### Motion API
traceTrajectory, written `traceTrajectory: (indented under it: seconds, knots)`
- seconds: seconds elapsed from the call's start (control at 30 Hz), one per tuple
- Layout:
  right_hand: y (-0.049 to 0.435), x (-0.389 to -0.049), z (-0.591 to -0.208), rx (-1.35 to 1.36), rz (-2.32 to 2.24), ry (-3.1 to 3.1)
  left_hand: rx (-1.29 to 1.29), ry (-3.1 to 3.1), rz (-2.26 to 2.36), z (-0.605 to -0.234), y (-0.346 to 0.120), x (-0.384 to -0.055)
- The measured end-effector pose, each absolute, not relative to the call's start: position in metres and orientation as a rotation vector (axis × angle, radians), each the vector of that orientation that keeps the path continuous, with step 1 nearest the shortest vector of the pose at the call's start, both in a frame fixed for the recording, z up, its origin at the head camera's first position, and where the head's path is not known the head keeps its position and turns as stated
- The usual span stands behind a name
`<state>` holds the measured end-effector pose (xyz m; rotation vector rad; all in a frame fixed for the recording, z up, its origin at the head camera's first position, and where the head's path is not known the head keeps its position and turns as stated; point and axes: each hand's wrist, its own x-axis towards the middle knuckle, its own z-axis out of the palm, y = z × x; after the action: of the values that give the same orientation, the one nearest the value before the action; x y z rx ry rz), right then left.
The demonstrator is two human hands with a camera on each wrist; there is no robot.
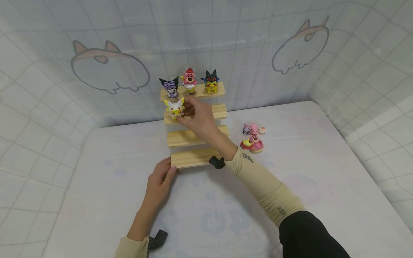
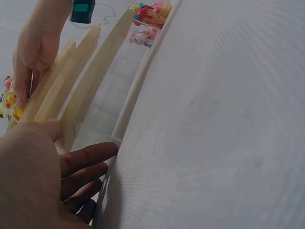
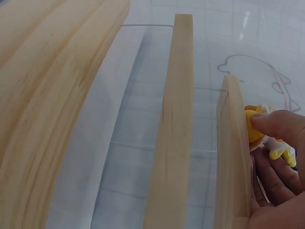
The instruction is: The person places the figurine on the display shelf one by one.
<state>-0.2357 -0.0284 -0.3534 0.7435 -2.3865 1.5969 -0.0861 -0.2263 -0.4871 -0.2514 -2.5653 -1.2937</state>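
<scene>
A stepped wooden display stand (image 1: 190, 158) with clear side supports stands near the back of the table. My right hand (image 1: 201, 118) pinches a white-and-yellow figurine (image 1: 175, 109) at the left end of the second step from the top. In the right wrist view the thumb presses the figurine's yellow part (image 3: 254, 127) beside the plank; whether its base touches the wood I cannot tell. My left hand (image 1: 160, 179) touches the left end of the lowest step. Its fingers (image 2: 88, 160) extend nearly straight along the clear side in the left wrist view, thumb against the wood.
On the top step stand a black-and-purple figurine (image 1: 170, 88), a pink bear figurine (image 1: 189, 81) and a yellow figurine with a black hood (image 1: 211, 82). Right of the stand, several small figurines (image 1: 254, 129) lie clustered on the white cloth (image 1: 290, 172). A patterned curtain (image 1: 209, 43) hangs behind.
</scene>
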Motion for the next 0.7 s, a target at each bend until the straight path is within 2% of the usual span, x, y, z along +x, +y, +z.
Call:
traceTrajectory:
  seconds: [0.7]
  knots:
    - [-0.010, -0.227, -0.354, 0.720, 1.539, -2.405, -0.227, -2.577, -1.285, -0.486, -0.225, -0.084]
